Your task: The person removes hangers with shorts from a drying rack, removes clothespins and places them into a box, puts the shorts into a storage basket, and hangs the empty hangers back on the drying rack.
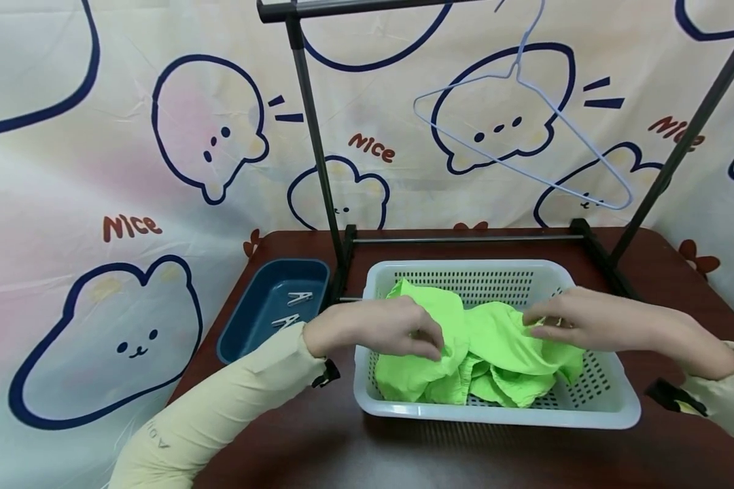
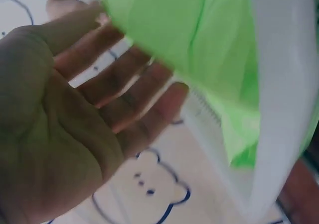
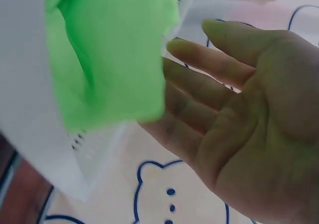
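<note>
A bright green cloth (image 1: 501,346), maybe a garment, lies crumpled in a white plastic basket (image 1: 495,415); its kind does not show. Over the cloth's left part is my left hand (image 1: 397,329), its fingers loosely bent. In the left wrist view that hand (image 2: 84,114) has spread fingers and a bare palm, with fingertips at the cloth's edge. My right hand (image 1: 578,318) is at the cloth's right side. The right wrist view shows its palm (image 3: 244,114) bare too, fingers relaxed and close to the cloth (image 3: 114,59). Whether the fingertips touch it, I cannot tell.
A blue tray (image 1: 257,305) with clothespins (image 1: 286,320) stands left of the basket on the dark brown table (image 1: 465,462). Behind rises a black rack (image 1: 315,115), with a light blue hanger (image 1: 563,115) hanging above the basket. A printed curtain (image 1: 128,305) covers the back.
</note>
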{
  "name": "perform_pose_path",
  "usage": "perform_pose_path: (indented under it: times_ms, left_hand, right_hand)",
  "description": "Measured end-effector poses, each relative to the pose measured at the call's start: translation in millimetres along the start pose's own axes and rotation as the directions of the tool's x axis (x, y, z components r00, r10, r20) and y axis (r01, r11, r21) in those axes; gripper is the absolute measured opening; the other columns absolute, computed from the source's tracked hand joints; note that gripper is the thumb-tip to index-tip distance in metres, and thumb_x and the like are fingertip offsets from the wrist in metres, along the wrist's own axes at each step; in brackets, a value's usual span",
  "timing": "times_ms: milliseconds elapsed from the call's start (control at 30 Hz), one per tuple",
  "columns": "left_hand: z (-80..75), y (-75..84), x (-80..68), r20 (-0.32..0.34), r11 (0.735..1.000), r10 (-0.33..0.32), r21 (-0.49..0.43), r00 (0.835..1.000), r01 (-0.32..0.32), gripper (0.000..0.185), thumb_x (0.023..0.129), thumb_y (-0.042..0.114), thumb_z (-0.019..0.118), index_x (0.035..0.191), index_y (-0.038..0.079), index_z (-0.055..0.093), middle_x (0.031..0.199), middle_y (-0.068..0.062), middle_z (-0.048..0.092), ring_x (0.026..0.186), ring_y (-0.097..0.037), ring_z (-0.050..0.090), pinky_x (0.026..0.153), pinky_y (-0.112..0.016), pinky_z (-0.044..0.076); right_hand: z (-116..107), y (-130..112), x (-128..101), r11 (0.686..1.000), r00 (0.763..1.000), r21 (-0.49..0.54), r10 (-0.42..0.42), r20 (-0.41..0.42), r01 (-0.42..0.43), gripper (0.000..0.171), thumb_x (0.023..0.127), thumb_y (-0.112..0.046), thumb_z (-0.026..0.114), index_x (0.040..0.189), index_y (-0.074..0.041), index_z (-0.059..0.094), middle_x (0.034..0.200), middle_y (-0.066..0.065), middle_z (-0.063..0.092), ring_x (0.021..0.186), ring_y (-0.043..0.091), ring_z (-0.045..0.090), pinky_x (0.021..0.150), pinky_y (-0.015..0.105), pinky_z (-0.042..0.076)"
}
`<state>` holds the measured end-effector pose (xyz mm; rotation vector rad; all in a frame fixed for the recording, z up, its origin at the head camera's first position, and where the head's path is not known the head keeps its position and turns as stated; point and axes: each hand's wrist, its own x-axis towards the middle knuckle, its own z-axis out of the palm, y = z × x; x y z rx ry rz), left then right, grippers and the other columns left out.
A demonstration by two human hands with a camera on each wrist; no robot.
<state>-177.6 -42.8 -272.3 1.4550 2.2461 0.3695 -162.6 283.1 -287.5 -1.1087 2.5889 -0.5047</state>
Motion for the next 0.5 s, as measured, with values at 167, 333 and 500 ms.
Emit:
perform_pose_path:
  times_ms: [167, 333, 500]
  left_hand:
    - [-16.6, -13.7, -20.0, -0.107, 1.0, -0.024, -0.018, 0.994, 0.022, 0.027, 0.102, 0.031, 0.052, 0.111, 0.015, 0.072, 0.102, 0.004, 0.073, 0.088, 0.002, 0.062, 0.083, -0.019, 0.05]
    - [-26.6, -29.4, -42.2, -0.199, 0.992, -0.127, 0.001, 0.972, 0.13, 0.021, 0.102, 0.031, 0.053, 0.103, 0.021, 0.072, 0.089, 0.008, 0.069, 0.069, -0.003, 0.055, 0.069, -0.022, 0.049]
    - [-32.9, -44.1, -58.8, -0.242, 0.974, -0.217, 0.013, 0.946, 0.226, 0.019, 0.102, 0.028, 0.054, 0.104, 0.02, 0.071, 0.074, 0.007, 0.059, 0.059, -0.008, 0.047, 0.06, -0.025, 0.044]
  right_hand:
    - [-8.3, 4.2, -8.0, 0.996, 0.987, -0.087, -0.006, -0.158, -0.008, 0.016, 0.099, -0.025, 0.06, 0.112, -0.024, 0.068, 0.1, -0.015, 0.068, 0.079, -0.008, 0.056, 0.065, 0.02, 0.051]
    - [-11.8, 18.7, -11.6, 0.988, 0.966, -0.13, 0.043, -0.255, -0.079, 0.013, 0.095, -0.02, 0.065, 0.106, -0.025, 0.069, 0.096, -0.014, 0.069, 0.075, -0.008, 0.054, 0.062, 0.02, 0.049]
    - [-15.1, 38.2, -10.2, 0.979, 0.954, -0.153, 0.088, -0.286, -0.137, 0.012, 0.095, -0.016, 0.064, 0.105, -0.019, 0.07, 0.091, -0.009, 0.069, 0.07, -0.007, 0.051, 0.06, 0.02, 0.048]
